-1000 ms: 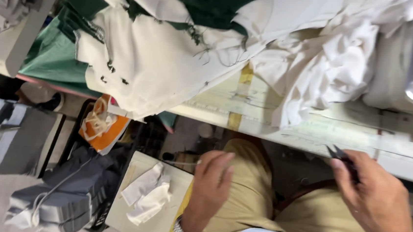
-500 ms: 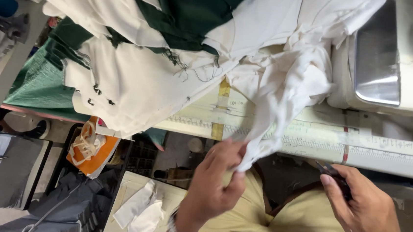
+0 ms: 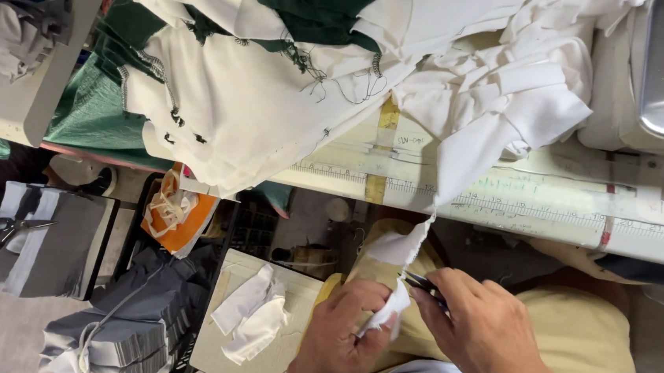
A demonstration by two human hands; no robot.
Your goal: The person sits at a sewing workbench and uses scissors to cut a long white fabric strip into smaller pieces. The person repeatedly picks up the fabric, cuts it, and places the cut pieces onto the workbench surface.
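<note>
From where I watch, both hands have met over the lap since a moment ago. The left hand (image 3: 340, 333), which was only reaching up toward the table edge (image 3: 504, 212), now pinches the lower end of a white strip (image 3: 399, 251) pulled down from the white pile (image 3: 496, 105) on the table. The right hand (image 3: 486, 341), earlier off to the side, has come in beside it, closed around small dark snips (image 3: 425, 284) whose tips touch the strip just below the table edge. That reads as trimming under way. Whether the blades are open or closed I cannot tell; the fingers cover most of them. The left wrist is cut off at the frame bottom.
</note>
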